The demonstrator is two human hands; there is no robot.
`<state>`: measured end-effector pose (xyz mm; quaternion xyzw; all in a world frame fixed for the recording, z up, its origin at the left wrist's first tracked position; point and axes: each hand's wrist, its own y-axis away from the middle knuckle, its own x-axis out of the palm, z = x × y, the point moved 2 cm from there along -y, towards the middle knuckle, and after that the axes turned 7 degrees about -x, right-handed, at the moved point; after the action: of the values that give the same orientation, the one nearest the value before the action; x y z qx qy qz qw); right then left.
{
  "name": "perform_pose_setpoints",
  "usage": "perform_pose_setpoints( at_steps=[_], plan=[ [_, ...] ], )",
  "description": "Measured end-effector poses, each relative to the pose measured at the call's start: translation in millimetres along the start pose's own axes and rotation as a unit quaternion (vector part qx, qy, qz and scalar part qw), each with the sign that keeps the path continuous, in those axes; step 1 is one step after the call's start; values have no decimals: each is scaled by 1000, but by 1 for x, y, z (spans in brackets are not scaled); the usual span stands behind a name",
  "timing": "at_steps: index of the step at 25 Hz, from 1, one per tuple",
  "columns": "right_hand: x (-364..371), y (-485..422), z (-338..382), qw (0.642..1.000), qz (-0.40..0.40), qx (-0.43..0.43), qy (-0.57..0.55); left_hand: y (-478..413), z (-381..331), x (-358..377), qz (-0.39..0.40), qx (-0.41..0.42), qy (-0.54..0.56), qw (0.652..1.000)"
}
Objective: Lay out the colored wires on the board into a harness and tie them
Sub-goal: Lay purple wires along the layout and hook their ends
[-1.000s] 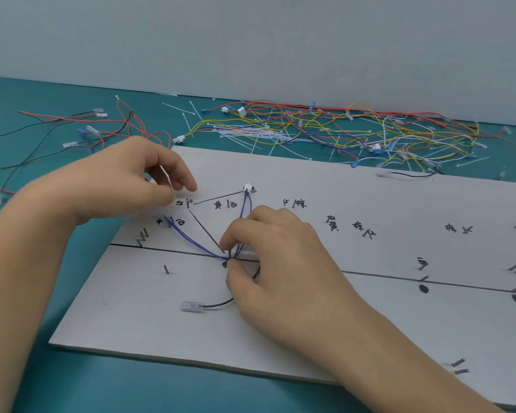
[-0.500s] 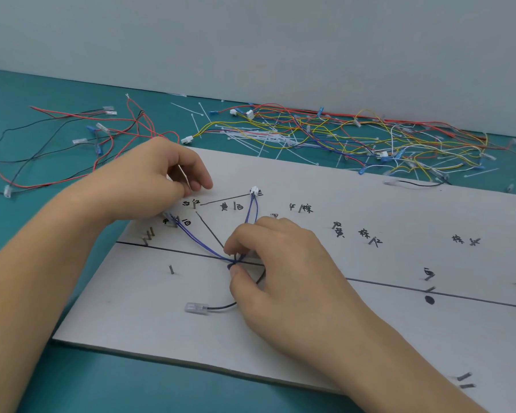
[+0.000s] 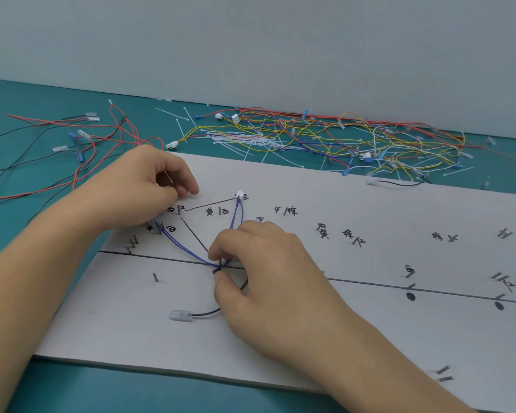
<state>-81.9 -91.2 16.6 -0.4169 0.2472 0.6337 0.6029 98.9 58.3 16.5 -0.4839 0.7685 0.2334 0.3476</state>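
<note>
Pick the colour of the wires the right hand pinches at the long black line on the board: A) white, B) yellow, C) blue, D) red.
C: the blue wires run down from the white connector into the fingers of the right hand, which pinch them at the line on the board.
</note>
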Motion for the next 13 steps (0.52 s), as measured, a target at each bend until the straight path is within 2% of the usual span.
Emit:
perform_pose_setpoints(
  at_steps=[10, 13],
  plan=[
    [-6, -3, 2, 1000, 17, 20, -16, -3, 9, 1, 31, -10, 26, 999],
    [-14, -3, 7, 996, 84, 12, 9, -4, 10, 2, 30, -8, 39, 999]
  ],
)
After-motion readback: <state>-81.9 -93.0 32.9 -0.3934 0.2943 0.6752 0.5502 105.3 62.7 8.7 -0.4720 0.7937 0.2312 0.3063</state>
